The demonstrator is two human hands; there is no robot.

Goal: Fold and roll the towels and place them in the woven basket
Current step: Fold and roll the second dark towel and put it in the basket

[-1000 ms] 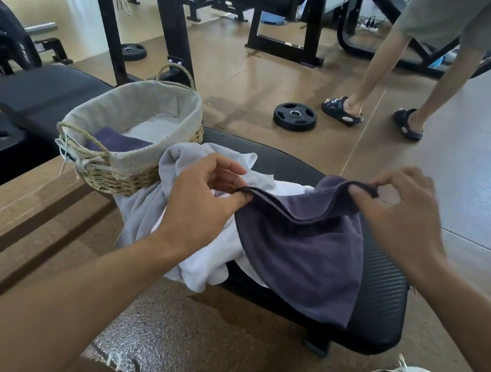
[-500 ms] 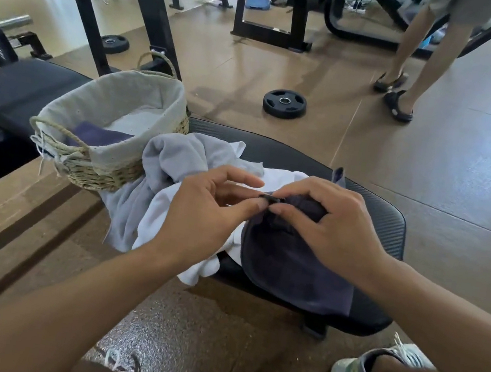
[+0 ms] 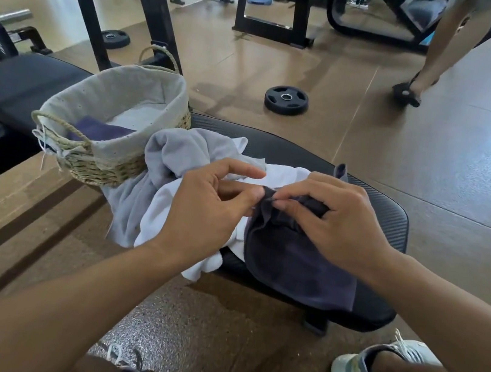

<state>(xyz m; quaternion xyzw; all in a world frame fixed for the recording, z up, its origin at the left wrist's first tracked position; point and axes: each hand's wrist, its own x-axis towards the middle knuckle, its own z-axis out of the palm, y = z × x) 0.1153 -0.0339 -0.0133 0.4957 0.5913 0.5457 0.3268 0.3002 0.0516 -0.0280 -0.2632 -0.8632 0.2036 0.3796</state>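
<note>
On the bench [image 3: 386,213], both hands meet at one edge of the dark towel [image 3: 293,263]: the left hand [image 3: 205,208] and right hand [image 3: 337,222] each pinch it, probably to line up corners for a fold. The towel drapes over the bench beside a grey towel [image 3: 172,155] and a white towel [image 3: 168,206], near the basket [image 3: 97,163], which already holds one dark towel. No readable writing shows.

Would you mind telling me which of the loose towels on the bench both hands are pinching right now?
The dark purple towel, nearest the right hand; the left hand meets it at its top edge. The grey towel and white towel lie untouched beside it.
</note>
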